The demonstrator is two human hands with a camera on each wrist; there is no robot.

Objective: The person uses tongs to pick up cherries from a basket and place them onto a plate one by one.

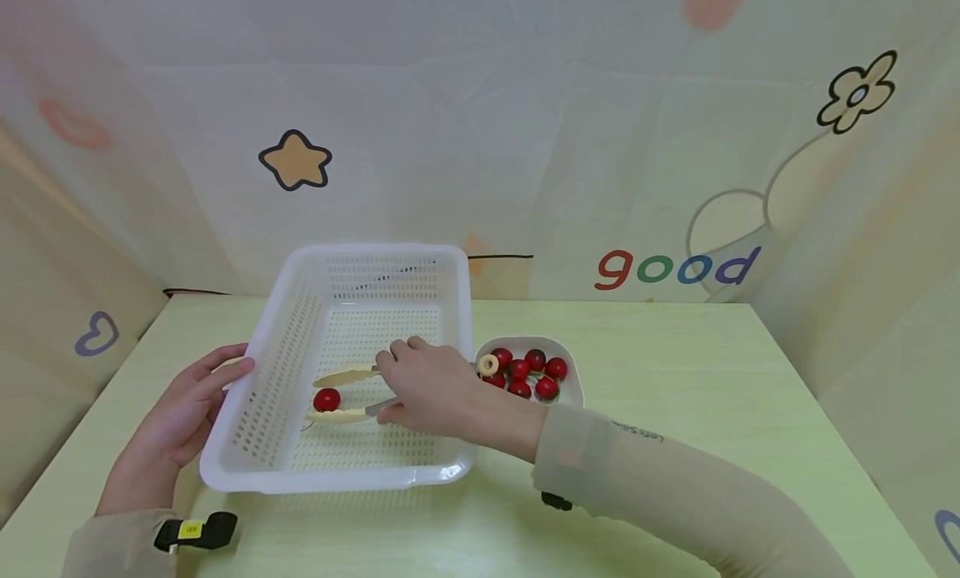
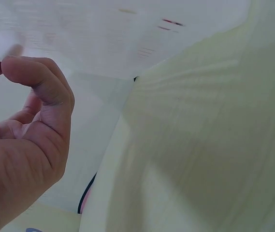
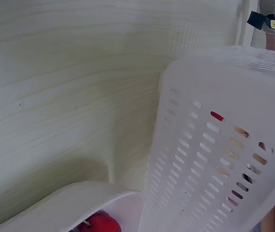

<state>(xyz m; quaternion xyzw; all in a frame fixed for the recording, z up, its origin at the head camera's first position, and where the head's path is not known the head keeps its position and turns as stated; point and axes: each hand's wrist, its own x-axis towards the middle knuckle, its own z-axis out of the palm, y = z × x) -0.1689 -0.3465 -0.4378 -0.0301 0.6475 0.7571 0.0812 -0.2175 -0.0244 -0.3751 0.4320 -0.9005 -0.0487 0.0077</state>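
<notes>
A white plastic basket (image 1: pixel 375 480) with slotted walls stands on the table, its near end towards me. My left hand (image 1: pixel 183 407) grips the basket's left rim; in the left wrist view its curled fingers meet the white wall. My right hand (image 1: pixel 431 386) reaches over the right rim and holds a pair of tongs (image 1: pixel 341 416) with metal arms and cream-coloured tips, spread apart inside the basket. Between those tips lies one red cherry (image 1: pixel 326 400); whether both tips touch it I cannot tell. The right wrist view shows the basket's outer wall (image 3: pixel 185 145) from the side.
Right of the basket, a small white dish (image 1: pixel 573 386) holds several red cherries (image 1: pixel 547 387), partly hidden by my right forearm. The ring-shaped end (image 1: pixel 487 365) of the tongs shows above it. A printed curtain (image 1: pixel 525 145) hangs behind the pale wooden table (image 1: pixel 675 378).
</notes>
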